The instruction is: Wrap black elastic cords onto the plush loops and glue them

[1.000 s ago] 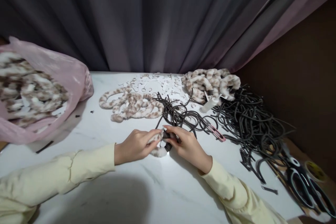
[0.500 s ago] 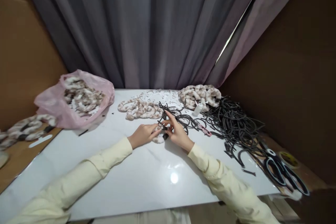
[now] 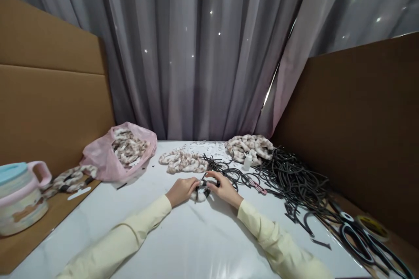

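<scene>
At the middle of the table, both hands meet over a small white furry ring [image 3: 197,197] with black bands on it. My left hand [image 3: 182,191] pinches the ring's left side between closed fingers. From the right, my right hand [image 3: 226,190] curls its thumb and fingers on a thin black cord [image 3: 204,178] at the ring's upper side. The fingers partly hide the ring and the cord's ends. Just beyond the hands, several loose black cords [image 3: 225,166] lie beside brown-and-white furry rings [image 3: 187,162].
A pink plastic bag [image 3: 98,157] of furry pieces stands at back left, near a lidded mug [image 3: 22,205]. To the right are a large heap of black cords [image 3: 291,170], a small bottle [image 3: 248,162], more furry rings [image 3: 240,144] and scissors [image 3: 356,244]. Cardboard walls flank the table.
The camera has tilted up, so everything sits lower and the mug is in view. My hands stay at the ring, with the right fingers slightly shifted around the cord.
</scene>
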A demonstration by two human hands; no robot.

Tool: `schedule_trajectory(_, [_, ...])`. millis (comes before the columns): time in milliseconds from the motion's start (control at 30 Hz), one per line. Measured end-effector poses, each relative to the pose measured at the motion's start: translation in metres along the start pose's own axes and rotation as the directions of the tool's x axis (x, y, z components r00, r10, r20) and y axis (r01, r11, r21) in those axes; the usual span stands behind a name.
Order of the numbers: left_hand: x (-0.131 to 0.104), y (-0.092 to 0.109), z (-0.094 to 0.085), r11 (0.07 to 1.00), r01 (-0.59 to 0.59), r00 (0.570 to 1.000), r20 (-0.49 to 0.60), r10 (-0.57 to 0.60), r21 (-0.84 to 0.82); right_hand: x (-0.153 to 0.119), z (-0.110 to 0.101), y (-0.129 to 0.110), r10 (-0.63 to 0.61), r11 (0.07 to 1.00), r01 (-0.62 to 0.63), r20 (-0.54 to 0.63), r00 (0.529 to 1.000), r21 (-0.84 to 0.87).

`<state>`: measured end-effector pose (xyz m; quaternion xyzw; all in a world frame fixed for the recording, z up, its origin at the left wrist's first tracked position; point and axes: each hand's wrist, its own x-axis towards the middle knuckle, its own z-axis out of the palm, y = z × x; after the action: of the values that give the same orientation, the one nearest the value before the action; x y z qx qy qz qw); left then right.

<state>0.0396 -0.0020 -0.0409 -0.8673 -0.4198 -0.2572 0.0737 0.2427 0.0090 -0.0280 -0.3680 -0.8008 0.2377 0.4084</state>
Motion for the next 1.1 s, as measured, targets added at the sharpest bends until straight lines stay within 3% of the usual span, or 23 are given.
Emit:
schedule_trajectory(200, [0.0,0.005,-0.001,0.995,-0.095,0.993,-0.075,0.094,-0.006,-0.003,0.003,-0.003,-0.044,0.997,0.049,0.088,0.995,-0.059])
schedule_trajectory(433, [0.002,0.008,-0.007,0.983,-0.182,0.977,-0.118,0.18,-0.007,-0.006,0.011,-0.009,-0.112,0.992,0.115,0.055,0.992,-0.05])
schedule_trajectory(767, [0.001,-0.002,0.004,0.984,-0.175,0.984,-0.038,0.174,-0.042,-0.008,0.01,-0.013,-0.166,0.986,0.166,-0.014,0.986,0.023])
schedule_trajectory(1100, [-0.001,0.0,-0.001,0.983,-0.184,0.98,0.077,0.185,-0.022,-0.011,0.009,-0.014,-0.202,0.979,0.203,0.017,0.979,-0.025])
